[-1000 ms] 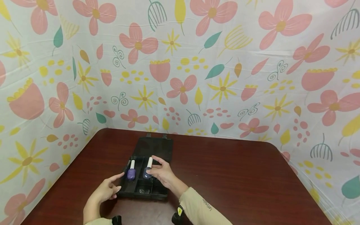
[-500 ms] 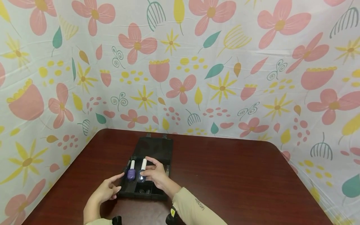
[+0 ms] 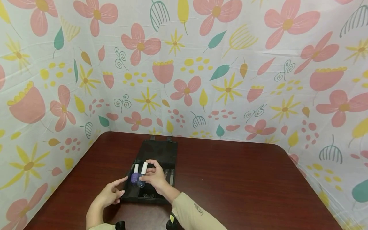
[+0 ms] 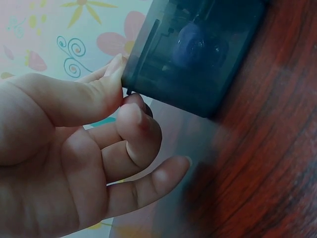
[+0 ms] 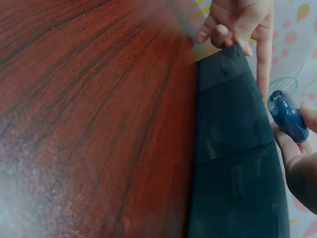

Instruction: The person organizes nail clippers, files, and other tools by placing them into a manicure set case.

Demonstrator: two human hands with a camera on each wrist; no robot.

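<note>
A black compartment case [image 3: 138, 199] lies on the table with its lid [image 3: 158, 150] folded back. My left hand [image 3: 105, 194] holds its near left corner; in the left wrist view the thumb and a finger pinch the edge of the case [image 4: 218, 74]. My right hand [image 3: 157, 179] grips a dark blue nail polish bottle [image 3: 141, 184] with a white cap, tilted over the left part of the case. Beside it, in the left compartment, lies a purple nail polish bottle [image 3: 134, 177], also white-capped. The right wrist view shows the blue bottle [image 5: 289, 119] just above the case's rim.
Slim silvery strips [image 3: 172, 177] lie in the case's right compartment, and small dark pieces [image 3: 148, 195] in a front one. The dark red wooden table [image 3: 235, 185] extends to the right. A flower-print cloth [image 3: 187, 64] hangs behind the table and along its sides.
My right hand has carried the dark blue nail polish bottle leftward, close to the purple one, uncovering the silvery strips on the right. The left hand keeps its hold on the case.
</note>
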